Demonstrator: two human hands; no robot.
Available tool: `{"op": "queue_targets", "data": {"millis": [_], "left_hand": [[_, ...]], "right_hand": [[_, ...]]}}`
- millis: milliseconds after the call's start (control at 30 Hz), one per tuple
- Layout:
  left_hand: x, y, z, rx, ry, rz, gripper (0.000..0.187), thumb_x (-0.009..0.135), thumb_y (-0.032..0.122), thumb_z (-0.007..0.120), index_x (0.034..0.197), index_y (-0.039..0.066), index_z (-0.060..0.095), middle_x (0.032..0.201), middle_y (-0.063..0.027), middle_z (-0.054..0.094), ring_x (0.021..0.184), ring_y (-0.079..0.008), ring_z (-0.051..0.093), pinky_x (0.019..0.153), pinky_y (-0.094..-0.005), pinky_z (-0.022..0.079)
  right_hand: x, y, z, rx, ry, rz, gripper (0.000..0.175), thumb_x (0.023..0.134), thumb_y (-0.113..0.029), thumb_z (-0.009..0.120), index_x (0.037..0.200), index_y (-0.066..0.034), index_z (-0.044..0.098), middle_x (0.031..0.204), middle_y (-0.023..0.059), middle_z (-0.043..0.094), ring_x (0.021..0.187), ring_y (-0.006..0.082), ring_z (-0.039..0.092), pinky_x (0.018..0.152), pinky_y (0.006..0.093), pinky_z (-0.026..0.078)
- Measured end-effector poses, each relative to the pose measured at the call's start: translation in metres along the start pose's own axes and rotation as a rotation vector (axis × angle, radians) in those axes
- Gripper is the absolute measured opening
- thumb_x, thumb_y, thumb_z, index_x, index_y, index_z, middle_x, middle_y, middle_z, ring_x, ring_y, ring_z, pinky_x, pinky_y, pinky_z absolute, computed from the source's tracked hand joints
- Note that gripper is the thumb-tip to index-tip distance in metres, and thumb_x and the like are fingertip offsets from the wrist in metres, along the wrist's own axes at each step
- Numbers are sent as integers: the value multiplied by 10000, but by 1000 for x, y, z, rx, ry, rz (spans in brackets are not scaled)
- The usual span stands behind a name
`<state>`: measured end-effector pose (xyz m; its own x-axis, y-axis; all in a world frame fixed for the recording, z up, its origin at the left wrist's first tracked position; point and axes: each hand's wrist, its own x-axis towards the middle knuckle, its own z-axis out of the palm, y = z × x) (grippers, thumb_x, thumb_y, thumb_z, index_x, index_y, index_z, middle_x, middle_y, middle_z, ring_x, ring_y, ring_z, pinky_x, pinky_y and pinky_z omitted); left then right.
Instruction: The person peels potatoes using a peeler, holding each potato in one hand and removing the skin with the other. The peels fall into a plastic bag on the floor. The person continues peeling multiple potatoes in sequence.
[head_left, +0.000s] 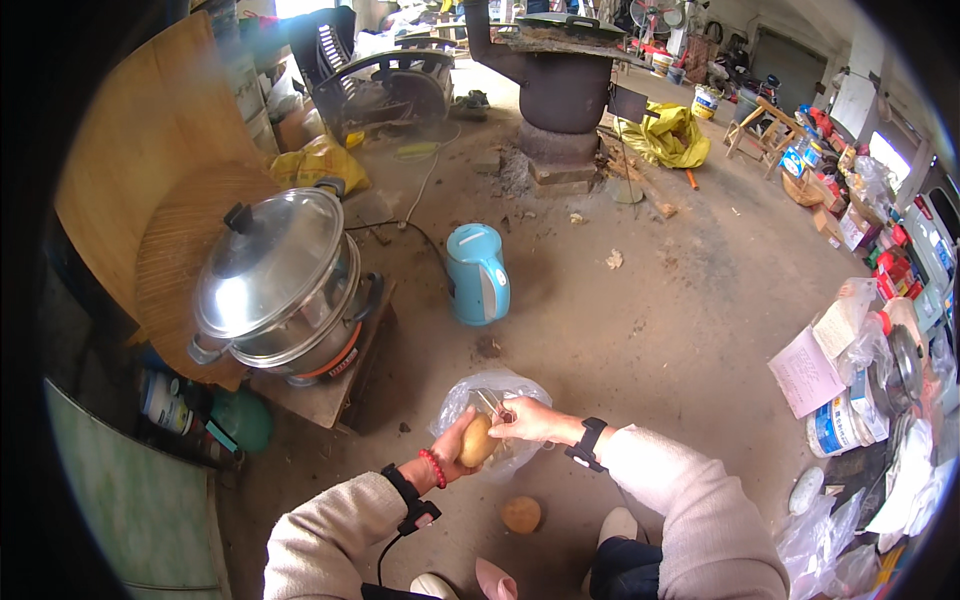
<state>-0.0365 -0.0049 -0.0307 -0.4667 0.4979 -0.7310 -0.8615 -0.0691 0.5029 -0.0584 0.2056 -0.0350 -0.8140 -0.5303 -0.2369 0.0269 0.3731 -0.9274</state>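
My left hand (454, 448) holds a yellowish-brown potato (478, 441) over a clear plastic bag (504, 384) on the floor. Beside the potato, my right hand (525, 420) has its fingers closed on a small thin tool, perhaps a peeler, whose shape is partly hidden. Pale bits that look like peelings show in the bag. A second round, brownish-yellow potato (521, 515) lies on the floor between the bag and my feet.
A light-blue electric kettle (474, 277) stands on the floor beyond the bag. At left, a lidded steel steamer pot (277, 262) sits on a low wooden stand (315, 401). A stove (566, 97) stands farther back. Bags and containers line the right side, including a white bucket (832, 427).
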Motion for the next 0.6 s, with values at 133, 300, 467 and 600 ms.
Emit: {"op": "queue_targets", "data": {"millis": [133, 300, 467, 600], "left_hand": [[6, 1, 4, -60, 35, 34, 532, 870, 715, 475, 1121, 261, 593, 1050, 35, 650, 931, -125, 582, 733, -335, 456], [0, -2, 6, -104, 15, 85, 540, 885, 710, 454, 1170, 267, 577, 1062, 32, 652, 930, -122, 589, 707, -326, 463], [-2, -5, -4, -84, -87, 120, 552, 887, 699, 463, 1213, 264, 563, 1090, 23, 656, 922, -130, 612, 654, -339, 498], [0, -5, -14, -31, -137, 42, 558, 916, 688, 415, 1238, 256, 560, 1108, 36, 662, 921, -116, 625, 618, -302, 482]], "right_hand": [[10, 1, -9, -31, -45, 24, 217, 839, -160, 752, 941, -4, 641, 877, 45, 671, 823, 119, 616, 758, 290, 505], [20, 0, -9, -40, -1, -35, 424, 842, -243, 779, 1139, -1, 597, 964, 30, 644, 777, 92, 614, 716, 263, 513], [22, -4, -10, 105, -236, 116, 486, 853, -333, 762, 1182, -21, 588, 965, 37, 637, 705, 90, 621, 680, 262, 514], [25, 4, -12, 178, -227, 218, 447, 885, -323, 729, 1206, -42, 592, 1008, 26, 631, 689, 82, 619, 679, 260, 510]]}}
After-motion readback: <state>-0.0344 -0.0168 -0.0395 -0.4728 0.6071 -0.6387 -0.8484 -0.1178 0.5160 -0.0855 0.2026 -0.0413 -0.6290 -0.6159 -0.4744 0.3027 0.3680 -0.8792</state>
